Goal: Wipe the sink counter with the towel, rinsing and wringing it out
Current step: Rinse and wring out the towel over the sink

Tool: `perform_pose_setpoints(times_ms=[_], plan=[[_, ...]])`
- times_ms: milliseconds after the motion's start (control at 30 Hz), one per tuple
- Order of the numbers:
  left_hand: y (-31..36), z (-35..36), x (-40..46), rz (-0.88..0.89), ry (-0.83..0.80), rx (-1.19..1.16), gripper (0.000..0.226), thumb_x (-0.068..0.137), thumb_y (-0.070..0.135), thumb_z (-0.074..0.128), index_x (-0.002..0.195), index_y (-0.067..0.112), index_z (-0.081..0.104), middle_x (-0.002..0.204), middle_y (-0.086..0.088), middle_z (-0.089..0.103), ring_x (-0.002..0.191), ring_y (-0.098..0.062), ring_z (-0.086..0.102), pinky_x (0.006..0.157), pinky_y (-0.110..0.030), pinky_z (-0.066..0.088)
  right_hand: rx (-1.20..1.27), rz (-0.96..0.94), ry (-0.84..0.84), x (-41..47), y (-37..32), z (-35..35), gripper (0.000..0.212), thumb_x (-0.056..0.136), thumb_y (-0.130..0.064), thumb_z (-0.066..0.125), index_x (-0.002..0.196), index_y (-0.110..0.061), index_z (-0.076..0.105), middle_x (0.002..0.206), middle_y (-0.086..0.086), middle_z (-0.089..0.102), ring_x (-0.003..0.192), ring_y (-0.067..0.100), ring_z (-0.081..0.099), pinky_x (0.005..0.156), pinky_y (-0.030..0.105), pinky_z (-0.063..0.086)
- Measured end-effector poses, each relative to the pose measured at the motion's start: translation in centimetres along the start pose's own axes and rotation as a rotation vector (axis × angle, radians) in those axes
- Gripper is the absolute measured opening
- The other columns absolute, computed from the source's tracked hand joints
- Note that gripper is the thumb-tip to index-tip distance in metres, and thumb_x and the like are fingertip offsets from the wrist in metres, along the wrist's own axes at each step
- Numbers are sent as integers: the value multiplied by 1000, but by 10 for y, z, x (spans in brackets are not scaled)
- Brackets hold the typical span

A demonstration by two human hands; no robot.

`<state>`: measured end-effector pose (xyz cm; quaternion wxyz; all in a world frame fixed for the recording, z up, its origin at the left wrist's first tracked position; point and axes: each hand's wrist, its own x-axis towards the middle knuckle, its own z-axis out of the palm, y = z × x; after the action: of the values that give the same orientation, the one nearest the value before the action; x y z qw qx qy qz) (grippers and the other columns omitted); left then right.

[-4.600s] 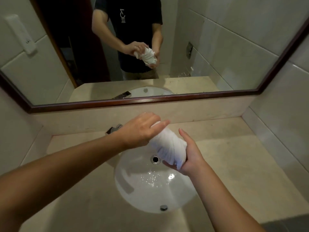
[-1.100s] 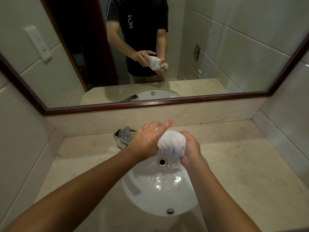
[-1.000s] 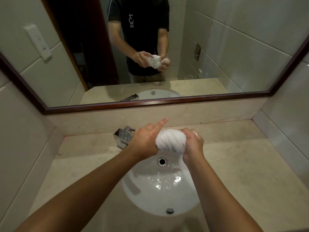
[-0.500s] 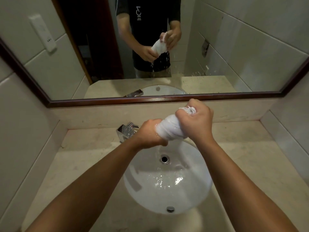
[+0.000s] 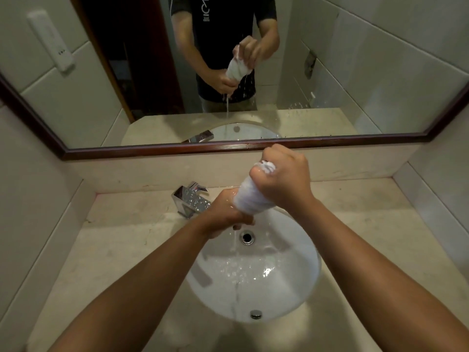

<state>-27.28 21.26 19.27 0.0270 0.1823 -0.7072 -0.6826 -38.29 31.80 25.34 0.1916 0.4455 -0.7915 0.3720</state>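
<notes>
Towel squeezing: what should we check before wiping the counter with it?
1. Both hands grip the towel: ok, left hand low, right hand high.
2. Towel over the sink: ok.
3. Towel done dripping: not ok, water streams into the basin.
4. Faucet off: ok, no flow from it.
5. Counter free of things: ok.
6. Towel clean: cannot tell.
</notes>
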Motion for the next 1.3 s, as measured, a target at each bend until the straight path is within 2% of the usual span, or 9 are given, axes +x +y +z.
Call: perform_pose_setpoints(times_ms=[233,367,533,667,833,900,967,1100,1300], plan=[[21,-12,-1,2,-241,148,73,63,-12,80,124,19,55,104,-10,69,92,-24,68,70,-39,57,132,144,-10,-9,-4,-3,18,70,-30,61,61,-18,50,64,-4,49,55,18,45,53,26,32],[19,-14,-5,-75,-412,98,61,62,-18,74,116,6,58,104,-28,64,98,-38,65,75,-45,59,196,37,74,-19,-7,-1,18,70,-31,62,61,-16,58,62,-7,51,53,13,45,51,18,32],[13,-13,-2,38,9,327,52,48,8,85,94,21,64,84,2,70,72,-13,64,70,-38,57,659,321,-108,-27,5,-13,19,74,-36,66,87,-22,68,86,-2,64,77,4,59,67,16,43],[6,-16,0,181,279,840,49,53,38,73,96,26,55,81,4,67,77,-24,63,67,-33,52,1317,924,-60,-34,31,-29,35,92,-46,50,113,-24,67,97,7,66,89,22,64,67,29,53],[-5,-19,6,648,408,1468,60,57,11,74,112,20,52,95,-9,64,77,-30,57,62,-34,50,1187,1439,-698,-68,44,-21,65,92,-68,41,118,-15,67,108,14,72,87,36,71,69,50,61],[-3,-20,6,760,348,1576,69,53,1,73,115,17,48,95,-14,62,75,-30,55,61,-35,46,1191,1478,-783,-75,40,-20,68,94,-66,40,122,-10,67,97,16,73,73,35,72,53,40,60],[0,-20,6,799,320,1647,71,53,1,78,116,16,47,93,-15,61,73,-30,54,60,-36,45,1208,1504,-726,-78,34,-16,65,93,-63,46,122,-9,67,96,18,73,79,37,71,53,38,59],[-5,-12,7,841,290,1640,76,56,4,81,122,16,45,93,-16,60,73,-31,53,59,-37,45,1274,1563,-460,-82,22,1,60,86,-61,58,114,-10,70,103,15,73,99,36,65,88,45,50],[2,-6,-3,904,213,1520,83,60,0,72,136,17,43,101,-16,59,73,-29,53,56,-33,42,859,1532,-114,-86,13,20,42,77,-53,70,95,-15,72,86,8,75,74,25,70,59,29,51]])
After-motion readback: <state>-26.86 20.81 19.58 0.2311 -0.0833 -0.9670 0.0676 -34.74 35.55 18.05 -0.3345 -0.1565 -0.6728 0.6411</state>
